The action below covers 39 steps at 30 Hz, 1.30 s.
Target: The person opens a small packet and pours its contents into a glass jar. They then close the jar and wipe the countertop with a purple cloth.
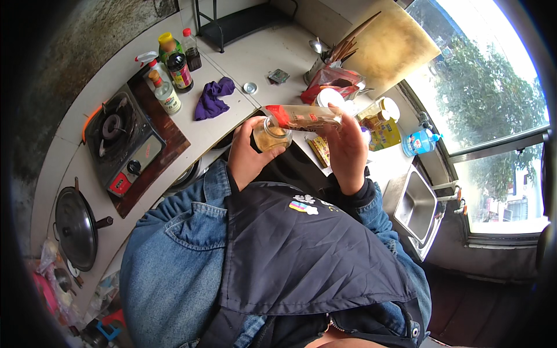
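My left hand (249, 154) is wrapped around a small glass jar (272, 138) with pale brown contents. In my right hand (348, 150) is a clear and red plastic packet (304, 118), tilted on its side with one end over the jar's mouth. Brownish matter shows through the packet's film; whether any is falling into the jar cannot be made out. Both hands are in front of the counter's edge, above the black apron (313, 248). A round metal lid (250, 88) lies on the counter beyond the jar, beside a purple cloth (214, 98).
A gas stove (119, 135) and a lidded pan (77, 228) occupy the left counter. Sauce bottles (179, 71) stand behind the stove. To the right are a red plastic bag (333, 82), jars (387, 108), a blue-labelled water bottle (418, 142) and a steel sink (415, 204).
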{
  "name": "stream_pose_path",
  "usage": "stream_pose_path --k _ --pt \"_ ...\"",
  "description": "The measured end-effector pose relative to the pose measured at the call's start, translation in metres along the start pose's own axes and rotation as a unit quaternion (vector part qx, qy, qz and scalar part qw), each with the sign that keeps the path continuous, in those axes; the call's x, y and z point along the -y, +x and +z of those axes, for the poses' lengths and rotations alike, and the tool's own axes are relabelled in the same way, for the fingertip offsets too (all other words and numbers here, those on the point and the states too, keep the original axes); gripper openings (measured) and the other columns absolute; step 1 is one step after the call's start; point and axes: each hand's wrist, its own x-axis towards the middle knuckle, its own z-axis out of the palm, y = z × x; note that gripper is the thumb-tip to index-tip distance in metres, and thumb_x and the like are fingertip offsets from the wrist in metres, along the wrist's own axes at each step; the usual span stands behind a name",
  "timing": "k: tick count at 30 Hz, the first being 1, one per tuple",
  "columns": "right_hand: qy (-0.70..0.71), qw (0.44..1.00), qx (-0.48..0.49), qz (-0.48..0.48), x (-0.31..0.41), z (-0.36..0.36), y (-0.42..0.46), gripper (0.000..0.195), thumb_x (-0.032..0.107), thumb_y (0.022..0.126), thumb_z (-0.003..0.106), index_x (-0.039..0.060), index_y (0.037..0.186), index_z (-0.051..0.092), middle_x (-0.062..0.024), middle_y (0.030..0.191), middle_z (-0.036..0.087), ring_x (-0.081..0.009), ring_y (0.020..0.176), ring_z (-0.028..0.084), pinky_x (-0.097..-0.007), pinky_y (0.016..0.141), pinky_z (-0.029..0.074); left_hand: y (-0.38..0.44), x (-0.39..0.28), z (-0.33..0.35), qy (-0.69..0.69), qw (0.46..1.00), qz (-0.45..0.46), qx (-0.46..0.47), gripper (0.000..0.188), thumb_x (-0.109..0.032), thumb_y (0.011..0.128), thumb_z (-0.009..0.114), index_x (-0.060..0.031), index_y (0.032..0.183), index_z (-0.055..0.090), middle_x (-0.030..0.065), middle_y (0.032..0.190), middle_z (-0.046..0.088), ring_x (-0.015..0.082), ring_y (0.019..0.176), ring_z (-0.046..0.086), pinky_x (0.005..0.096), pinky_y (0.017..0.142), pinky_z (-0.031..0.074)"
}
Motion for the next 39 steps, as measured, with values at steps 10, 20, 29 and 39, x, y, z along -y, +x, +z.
stream_pose_path --k 10,20,29,39 --pt "0.054 0.996 0.047 0.051 -0.008 -0.002 -0.001 0.028 0.005 0.100 0.056 -0.0003 0.127 0.057 -0.0059 0.100 0.069 -0.0093 0.082 0.065 -0.0230 0.074 0.052 -0.002 0.001 0.000 -0.005 1.000 0.016 -0.010 0.070 -0.024 0.074 0.087 -0.0024 0.128 0.047 0.0139 0.121 0.058 0.0262 0.114 0.056 0.0374 0.099 0.044" --pt "0.071 0.997 0.007 0.007 0.000 0.002 -0.001 0.029 0.001 0.098 0.057 0.0003 0.128 0.058 -0.0064 0.104 0.068 -0.0098 0.085 0.065 -0.0237 0.075 0.053 -0.005 0.002 0.000 0.020 1.000 0.002 -0.011 0.070 -0.023 0.076 0.086 -0.0026 0.129 0.045 0.0133 0.122 0.057 0.0245 0.115 0.055 0.0361 0.101 0.043" --pt "0.018 0.996 0.074 0.043 -0.002 -0.001 -0.005 0.030 0.000 0.097 0.059 0.0010 0.126 0.058 -0.0068 0.104 0.068 -0.0108 0.085 0.067 -0.0245 0.074 0.054 -0.009 0.003 0.002 0.021 0.999 0.033 -0.028 0.070 -0.020 0.075 0.087 -0.0026 0.128 0.045 0.0141 0.122 0.057 0.0250 0.114 0.056 0.0363 0.099 0.045" --pt "-0.023 1.000 0.010 -0.013 0.008 -0.008 -0.005 0.037 -0.003 0.090 0.066 0.0032 0.126 0.059 -0.0087 0.104 0.069 -0.0149 0.086 0.068 -0.0281 0.076 0.055 -0.001 0.009 0.006 -0.045 0.998 0.027 0.030 0.068 -0.014 0.078 0.083 0.0004 0.131 0.044 0.0151 0.124 0.054 0.0263 0.117 0.053 0.0378 0.103 0.042"
